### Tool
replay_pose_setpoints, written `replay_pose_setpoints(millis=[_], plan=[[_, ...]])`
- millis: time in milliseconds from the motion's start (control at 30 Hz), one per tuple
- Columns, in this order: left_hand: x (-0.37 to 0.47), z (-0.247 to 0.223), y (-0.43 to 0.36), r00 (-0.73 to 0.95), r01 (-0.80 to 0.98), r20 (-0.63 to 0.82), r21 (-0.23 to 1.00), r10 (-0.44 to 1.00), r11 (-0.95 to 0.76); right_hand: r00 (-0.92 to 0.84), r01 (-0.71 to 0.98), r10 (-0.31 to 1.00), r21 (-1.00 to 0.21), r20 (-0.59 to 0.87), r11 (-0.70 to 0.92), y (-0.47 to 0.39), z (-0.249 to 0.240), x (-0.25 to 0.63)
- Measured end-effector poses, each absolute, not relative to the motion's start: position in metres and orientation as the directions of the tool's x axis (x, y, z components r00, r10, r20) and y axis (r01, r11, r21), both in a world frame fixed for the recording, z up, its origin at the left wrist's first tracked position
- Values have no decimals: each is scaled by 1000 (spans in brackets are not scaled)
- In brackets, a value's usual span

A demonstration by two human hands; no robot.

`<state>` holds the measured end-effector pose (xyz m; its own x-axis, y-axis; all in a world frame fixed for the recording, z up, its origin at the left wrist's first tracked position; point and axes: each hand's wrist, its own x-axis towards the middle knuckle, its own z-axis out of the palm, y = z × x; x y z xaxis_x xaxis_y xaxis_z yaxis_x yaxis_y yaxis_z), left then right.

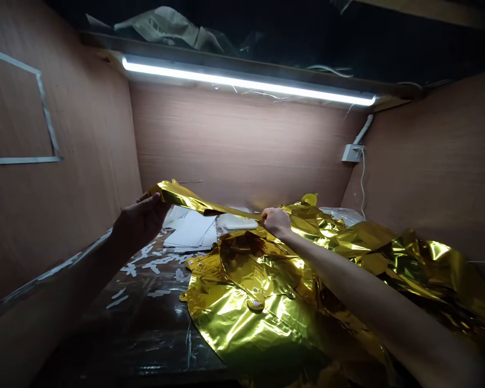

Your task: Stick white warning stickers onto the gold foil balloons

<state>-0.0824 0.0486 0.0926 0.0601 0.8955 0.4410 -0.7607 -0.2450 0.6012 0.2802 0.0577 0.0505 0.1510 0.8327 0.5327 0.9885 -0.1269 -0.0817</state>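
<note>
A folded gold foil balloon (189, 200) is stretched between my two hands above the table. My left hand (143, 215) pinches its wide left end, thumb on top. At the narrow right end, my right hand (276, 222) is closed in a fist around the foil. Below and to the right lies a heap of flat gold foil balloons (242, 312), shiny and crumpled, with small tabs on some edges. My right forearm passes over this heap. What lies inside the folds of the held foil is hidden.
White paper sheets (192, 229) lie at the back, with small white scraps (153, 264) scattered on the dark table (153, 334). Wooden panels enclose three sides. A lit tube lamp (246, 81) hangs under the shelf; a white socket box (352, 153) with a cable sits at right.
</note>
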Motion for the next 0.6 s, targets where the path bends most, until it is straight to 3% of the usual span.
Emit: replay_pose_setpoints(millis=[133, 300, 367, 433, 600], plan=[[-92, 101, 52, 6, -786, 429, 560, 903, -261, 176, 984, 788, -116, 590, -132, 55, 74, 294], [-85, 88, 55, 134, -712, 439, 666, 888, -222, 34, 995, 811, -98, 584, 28, 26, 93, 278], [-80, 81, 55, 177, -690, 431, 695, 885, -201, -146, 979, 822, -38, 551, 199, 9, 85, 260], [-75, 75, 55, 212, -676, 428, 714, 878, -185, -394, 907, 754, 90, 526, 411, -5, 69, 238], [-68, 69, 46, 361, -647, 474, 748, 803, -151, -456, 889, 660, 264, 597, 374, -5, 39, 205]])
